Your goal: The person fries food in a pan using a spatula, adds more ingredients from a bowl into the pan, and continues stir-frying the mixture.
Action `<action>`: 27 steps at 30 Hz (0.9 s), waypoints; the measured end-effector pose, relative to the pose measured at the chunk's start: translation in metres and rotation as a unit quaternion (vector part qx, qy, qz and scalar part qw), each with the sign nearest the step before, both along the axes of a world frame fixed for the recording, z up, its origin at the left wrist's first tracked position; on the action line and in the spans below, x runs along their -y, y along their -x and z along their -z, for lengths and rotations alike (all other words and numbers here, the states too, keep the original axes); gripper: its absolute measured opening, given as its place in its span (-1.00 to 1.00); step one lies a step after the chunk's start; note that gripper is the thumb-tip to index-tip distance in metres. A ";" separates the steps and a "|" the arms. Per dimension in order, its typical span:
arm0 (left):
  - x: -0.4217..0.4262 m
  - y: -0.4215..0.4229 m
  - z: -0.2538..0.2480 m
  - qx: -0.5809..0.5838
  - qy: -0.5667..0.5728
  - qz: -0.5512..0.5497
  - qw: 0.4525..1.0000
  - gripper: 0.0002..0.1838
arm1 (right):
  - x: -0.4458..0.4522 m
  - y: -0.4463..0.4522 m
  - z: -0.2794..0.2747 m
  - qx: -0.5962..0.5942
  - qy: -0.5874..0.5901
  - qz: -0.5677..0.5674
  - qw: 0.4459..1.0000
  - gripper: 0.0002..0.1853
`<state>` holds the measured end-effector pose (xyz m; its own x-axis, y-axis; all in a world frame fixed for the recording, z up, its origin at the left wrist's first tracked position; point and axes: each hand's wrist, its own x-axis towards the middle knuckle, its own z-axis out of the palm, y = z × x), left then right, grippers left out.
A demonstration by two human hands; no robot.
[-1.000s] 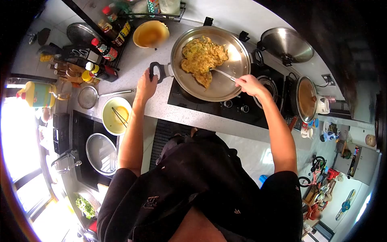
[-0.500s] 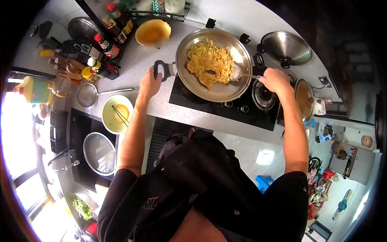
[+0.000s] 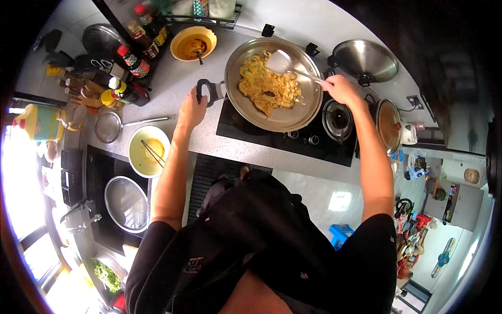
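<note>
Head view: pan (image 3: 311, 99) holds browned egg (image 3: 264, 86), green bowl (image 3: 137, 158) holds chopsticks (image 3: 152, 153).

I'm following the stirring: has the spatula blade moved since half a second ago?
Yes: the spatula blade went up and left in the view, from the right side of the food to its upper right, nearer the black fixture behind the pan.
</note>
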<state>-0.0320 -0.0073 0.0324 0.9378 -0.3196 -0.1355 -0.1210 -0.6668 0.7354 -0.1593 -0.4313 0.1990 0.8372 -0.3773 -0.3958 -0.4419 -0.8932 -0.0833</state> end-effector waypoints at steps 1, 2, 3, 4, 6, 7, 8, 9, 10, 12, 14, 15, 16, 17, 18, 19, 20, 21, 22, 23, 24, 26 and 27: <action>-0.001 -0.001 0.001 -0.001 0.006 0.001 1.000 -0.47 | -0.002 0.000 0.009 0.010 -0.039 0.003 0.999 -0.56; -0.001 -0.003 0.005 0.004 0.001 0.008 1.000 -0.49 | -0.002 0.003 0.015 -0.007 0.036 0.017 0.999 -0.56; -0.001 -0.004 0.008 0.010 0.009 0.010 1.000 -0.49 | -0.007 0.006 0.006 -0.021 0.052 0.025 0.998 -0.56; -0.002 -0.004 0.011 0.014 0.015 0.011 1.000 -0.49 | -0.012 0.010 -0.003 -0.037 0.067 0.032 0.997 -0.56; -0.002 -0.004 0.012 0.023 0.019 0.006 1.000 -0.48 | -0.023 0.014 -0.025 -0.060 0.105 0.022 0.992 -0.56; -0.001 -0.003 0.009 0.026 0.015 0.002 1.000 -0.48 | -0.024 0.012 -0.035 -0.071 0.093 0.019 0.993 -0.55; 0.001 -0.003 0.007 0.031 0.012 -0.002 0.999 -0.47 | -0.024 0.010 -0.042 -0.081 0.080 0.016 0.993 -0.55; 0.002 -0.004 0.009 0.035 0.009 -0.006 0.999 -0.47 | -0.024 0.010 -0.046 -0.091 0.068 0.014 0.993 -0.54; 0.002 -0.006 0.010 0.038 0.007 -0.008 0.999 -0.46 | -0.022 0.010 -0.042 -0.083 0.053 0.019 0.995 -0.53; 0.004 -0.006 0.009 0.035 0.006 0.000 0.999 -0.45 | -0.024 0.017 -0.025 -0.096 0.058 0.018 0.994 -0.53; 0.002 -0.008 0.004 0.025 0.012 0.009 1.000 -0.45 | -0.021 0.027 -0.021 -0.125 0.024 0.019 0.992 -0.52; 0.002 -0.007 0.004 0.034 0.008 0.003 0.999 -0.45 | -0.021 0.033 -0.022 -0.142 0.029 0.012 0.989 -0.52; 0.003 -0.006 0.004 0.043 0.005 -0.003 0.999 -0.45 | -0.029 0.039 -0.030 -0.139 0.050 0.014 0.989 -0.53; 0.003 -0.005 0.004 0.052 0.001 -0.008 0.999 -0.46 | -0.036 0.041 -0.040 -0.137 0.071 0.017 0.988 -0.53; 0.003 -0.005 0.004 0.046 -0.001 -0.007 0.999 -0.45 | -0.038 0.039 -0.044 -0.128 0.071 0.014 0.989 -0.54; 0.003 -0.005 0.003 0.042 -0.003 -0.005 0.999 -0.45 | -0.040 0.036 -0.045 -0.119 0.070 0.013 0.990 -0.55; 0.004 -0.006 0.002 0.038 -0.006 -0.002 0.999 -0.44 | -0.040 0.034 -0.046 -0.109 0.069 0.012 0.992 -0.55; 0.004 -0.007 0.002 0.033 0.000 -0.001 0.999 -0.44 | -0.033 0.031 -0.032 -0.082 0.056 -0.006 0.995 -0.56; 0.004 -0.007 0.002 0.028 0.006 0.001 1.000 -0.44 | -0.035 0.033 -0.022 -0.066 0.045 0.008 0.997 -0.56; 0.004 -0.007 0.003 0.023 0.013 0.001 1.000 -0.44 | -0.036 0.033 -0.012 -0.048 0.034 0.021 0.998 -0.55; 0.005 -0.007 0.003 0.027 0.009 0.000 1.000 -0.44 | -0.039 0.037 -0.006 -0.053 0.046 0.031 0.997 -0.56; 0.003 -0.006 0.005 0.033 0.001 -0.010 0.999 -0.44 | -0.033 0.043 -0.014 -0.105 0.044 0.018 0.993 -0.57; 0.002 -0.005 0.009 0.039 0.004 -0.011 0.999 -0.44 | -0.033 0.046 -0.028 -0.123 0.023 0.024 0.992 -0.57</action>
